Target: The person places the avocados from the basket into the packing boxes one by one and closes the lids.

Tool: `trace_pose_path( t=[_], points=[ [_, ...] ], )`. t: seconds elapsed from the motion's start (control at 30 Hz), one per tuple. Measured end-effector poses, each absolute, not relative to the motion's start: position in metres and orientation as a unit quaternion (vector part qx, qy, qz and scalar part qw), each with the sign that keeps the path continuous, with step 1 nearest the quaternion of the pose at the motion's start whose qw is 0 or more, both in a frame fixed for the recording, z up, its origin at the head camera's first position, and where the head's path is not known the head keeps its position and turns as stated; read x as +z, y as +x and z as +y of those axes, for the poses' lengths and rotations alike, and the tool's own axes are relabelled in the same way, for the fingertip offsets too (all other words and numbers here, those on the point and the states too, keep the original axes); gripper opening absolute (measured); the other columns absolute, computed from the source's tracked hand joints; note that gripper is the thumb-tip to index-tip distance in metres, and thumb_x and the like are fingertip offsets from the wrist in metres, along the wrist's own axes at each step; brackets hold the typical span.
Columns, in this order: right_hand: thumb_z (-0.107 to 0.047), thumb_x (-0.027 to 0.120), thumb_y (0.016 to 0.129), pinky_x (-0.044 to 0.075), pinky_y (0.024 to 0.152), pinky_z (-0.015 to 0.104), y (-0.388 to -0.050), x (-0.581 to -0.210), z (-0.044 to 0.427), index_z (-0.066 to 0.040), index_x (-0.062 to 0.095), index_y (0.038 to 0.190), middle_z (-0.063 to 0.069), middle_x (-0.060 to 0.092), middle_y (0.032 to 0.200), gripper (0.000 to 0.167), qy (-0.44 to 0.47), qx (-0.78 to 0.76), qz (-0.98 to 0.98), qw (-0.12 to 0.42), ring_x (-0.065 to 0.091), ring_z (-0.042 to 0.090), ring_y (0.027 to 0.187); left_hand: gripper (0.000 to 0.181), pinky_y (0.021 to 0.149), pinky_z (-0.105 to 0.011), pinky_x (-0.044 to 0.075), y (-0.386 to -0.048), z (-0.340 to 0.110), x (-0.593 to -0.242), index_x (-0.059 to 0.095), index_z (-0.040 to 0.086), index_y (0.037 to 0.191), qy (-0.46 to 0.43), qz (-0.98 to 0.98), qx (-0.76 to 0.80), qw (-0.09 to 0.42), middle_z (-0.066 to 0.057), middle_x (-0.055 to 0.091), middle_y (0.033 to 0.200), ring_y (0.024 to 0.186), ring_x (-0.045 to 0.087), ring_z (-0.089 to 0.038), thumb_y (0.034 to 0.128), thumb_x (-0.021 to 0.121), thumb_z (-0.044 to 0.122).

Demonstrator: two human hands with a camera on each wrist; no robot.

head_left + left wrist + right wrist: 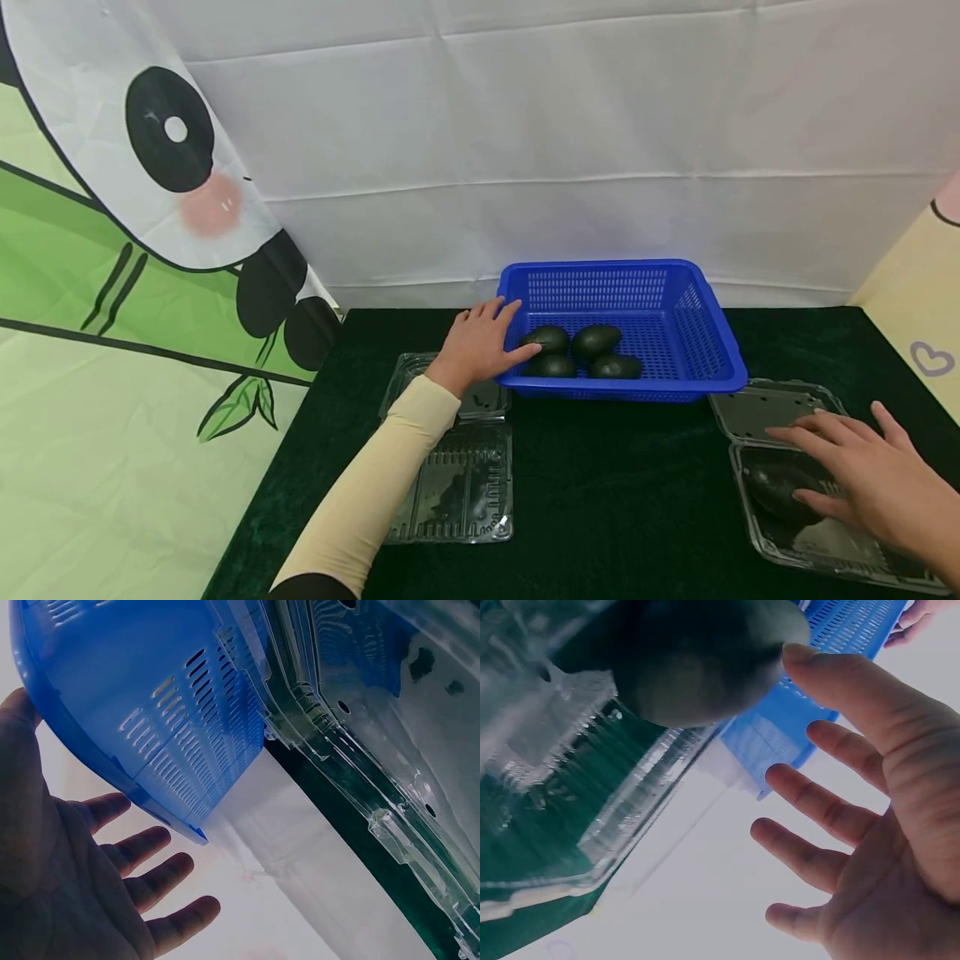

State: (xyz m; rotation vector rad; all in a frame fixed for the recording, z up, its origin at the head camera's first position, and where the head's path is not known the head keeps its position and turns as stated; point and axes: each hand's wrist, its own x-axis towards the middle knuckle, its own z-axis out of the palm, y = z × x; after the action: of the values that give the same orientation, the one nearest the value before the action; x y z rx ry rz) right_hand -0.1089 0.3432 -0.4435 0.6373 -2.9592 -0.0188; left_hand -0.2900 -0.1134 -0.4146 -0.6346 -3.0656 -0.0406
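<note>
We see the left hand (480, 342) at the left rim of the blue basket (652, 387), palm turned down, fingers extended and spread apart, with the thumb reaching over the rim toward the avocados (596, 342) inside. From the left wrist we find the thumb up against the basket's edge, though we cannot tell whether it presses there; the other fingers stand apart beside the outer wall. Four avocados sit grouped in the near left part of the basket, which leaves its right side and far side as open floor.

At the right, we see the right hand (862, 467) above the right clear container (757, 542), its fingers spread and the thumb just beside or against the single avocado (776, 492) lying in the base; we cannot tell if they touch. That container lies open, its lid section folded back toward the basket, whose near right corner comes close to the lid's edge.

The left clear container (450, 500) lies open too, its lid section partly under our view of the left forearm. Between the two containers we have a wide stretch of dark green table (622, 492), running from the basket's near rim toward us. The table's far edge meets a white cloth (570, 100) just behind the basket.
</note>
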Motion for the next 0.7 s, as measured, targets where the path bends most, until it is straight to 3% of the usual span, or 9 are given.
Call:
trace_pose_path(
  t=[0.3, 0.7],
  points=[
    [-0.032, 0.100, 0.059, -0.008, 0.111, 0.076, -0.120, -0.425, 0.335, -0.013, 0.071, 0.126, 0.022, 0.066, 0.119, 0.075, 0.226, -0.013, -0.970, 0.087, 0.056, 0.055, 0.115, 0.093, 0.119, -0.056, 0.028, -0.290, -0.113, -0.414, 0.027, 0.021, 0.165, -0.203, -0.979, -0.014, 0.003, -0.012, 0.030, 0.167, 0.151, 0.031, -0.034, 0.0945, 0.041, 0.080],
    [-0.028, 0.100, 0.058, 0.000, 0.114, 0.076, -0.143, -0.400, 0.315, -0.010, 0.070, 0.125, 0.020, 0.068, 0.114, 0.075, 0.269, 0.009, -0.950, 0.160, 0.057, 0.051, 0.115, 0.092, 0.119, -0.057, 0.028, -0.290, -0.115, -0.416, 0.028, 0.021, 0.165, -0.205, -0.979, -0.019, 0.002, -0.012, 0.030, 0.166, 0.150, 0.031, -0.034, 0.0947, 0.042, 0.079]
  ],
)
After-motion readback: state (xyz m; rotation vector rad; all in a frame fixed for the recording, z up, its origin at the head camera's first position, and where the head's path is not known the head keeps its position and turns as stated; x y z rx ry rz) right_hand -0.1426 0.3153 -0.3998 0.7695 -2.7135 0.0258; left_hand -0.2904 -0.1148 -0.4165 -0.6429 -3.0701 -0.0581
